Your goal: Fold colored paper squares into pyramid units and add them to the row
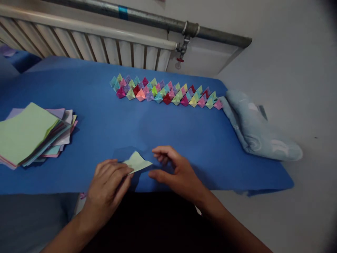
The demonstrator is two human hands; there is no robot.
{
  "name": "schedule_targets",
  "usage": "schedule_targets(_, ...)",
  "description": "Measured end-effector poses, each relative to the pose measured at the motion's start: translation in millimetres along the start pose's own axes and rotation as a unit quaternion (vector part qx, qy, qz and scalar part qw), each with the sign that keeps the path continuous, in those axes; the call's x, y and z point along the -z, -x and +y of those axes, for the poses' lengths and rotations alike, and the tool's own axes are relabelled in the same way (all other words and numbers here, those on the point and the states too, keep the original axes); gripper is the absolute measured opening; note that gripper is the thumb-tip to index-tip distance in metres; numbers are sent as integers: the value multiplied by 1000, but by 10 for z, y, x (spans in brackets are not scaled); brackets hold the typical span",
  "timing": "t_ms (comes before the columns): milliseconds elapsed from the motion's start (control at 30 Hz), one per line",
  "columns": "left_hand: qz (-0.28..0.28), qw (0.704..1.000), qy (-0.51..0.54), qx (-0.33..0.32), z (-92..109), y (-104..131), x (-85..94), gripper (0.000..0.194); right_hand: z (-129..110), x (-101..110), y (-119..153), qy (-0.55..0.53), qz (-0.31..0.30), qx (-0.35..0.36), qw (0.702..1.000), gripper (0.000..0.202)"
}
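A light green folded paper (137, 162) is held near the front edge of the blue-covered table (105, 123). My left hand (109, 181) pinches its left side between thumb and fingers. Just right of the paper's pointed corner, my right hand (175, 170) is apart from it, thumb and fingers spread with nothing between them. Farther back stand several rows of small folded paper pieces (167, 98) in pink, red, green, blue and purple. On the left lies a stack of coloured square sheets (28, 131), a green one on top.
A rolled grey-green cloth (263, 130) with pale patterns lies at the table's right end. Behind the table are a white radiator (105, 49), a metal pipe (155, 23) and a valve with a red handle (180, 60). A wall rises on the right.
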State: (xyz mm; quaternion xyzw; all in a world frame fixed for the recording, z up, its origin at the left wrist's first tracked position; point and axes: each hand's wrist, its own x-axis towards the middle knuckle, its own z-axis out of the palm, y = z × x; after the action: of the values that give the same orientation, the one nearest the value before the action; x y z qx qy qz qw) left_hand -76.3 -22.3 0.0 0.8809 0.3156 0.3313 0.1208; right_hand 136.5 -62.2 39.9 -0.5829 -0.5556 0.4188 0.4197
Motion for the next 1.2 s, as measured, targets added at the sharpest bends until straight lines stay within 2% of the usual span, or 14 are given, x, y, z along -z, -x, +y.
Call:
schedule_targets(67,-7,997,69,26,64,-65,99,7,-50,48,-20,50,-9,63,997,41)
schedule_targets(133,-21,987,139,79,124,-133,158,7,-94,60,-49,50,-64,83,993,22)
schedule_targets(200,-44,965,203,162,151,-185,162,12,-116,39,-87,10,-105,47,993,11)
schedule_targets(267,-78,935,251,239,133,-204,125,20,-104,2,-141,-25,-104,-21,994,15)
schedule_targets(333,-114,922,253,268,82,-191,74,25,-58,-31,-217,-34,-94,-85,991,11)
schedule_targets(433,-102,960,150,214,0,-147,19,20,36,-59,-366,12,-122,-125,985,8)
schedule_targets(533,-63,991,60,99,-43,-141,-19,15,86,-86,-521,143,-159,-96,972,11)
schedule_targets(667,-107,993,26,-47,-78,-188,-130,23,63,-119,-659,251,-199,-55,946,12)
schedule_targets(767,-121,988,0,-93,-116,-186,-223,24,69,-66,-630,271,-190,-49,942,22)
schedule_targets(867,-112,989,-15,-101,-143,-134,-260,25,139,57,-460,245,-161,-54,954,38)
schedule_targets(967,-111,988,-29,-103,-130,-84,-244,26,225,149,-247,121,-159,-131,971,46)
schedule_targets(1067,-118,985,-52,-110,-68,-78,-217,19,275,158,-126,2,-133,-193,972,40)
schedule_targets(1200,-108,984,-84,-115,28,-97,-232,19,288,144,-145,-40,-94,-222,970,23)
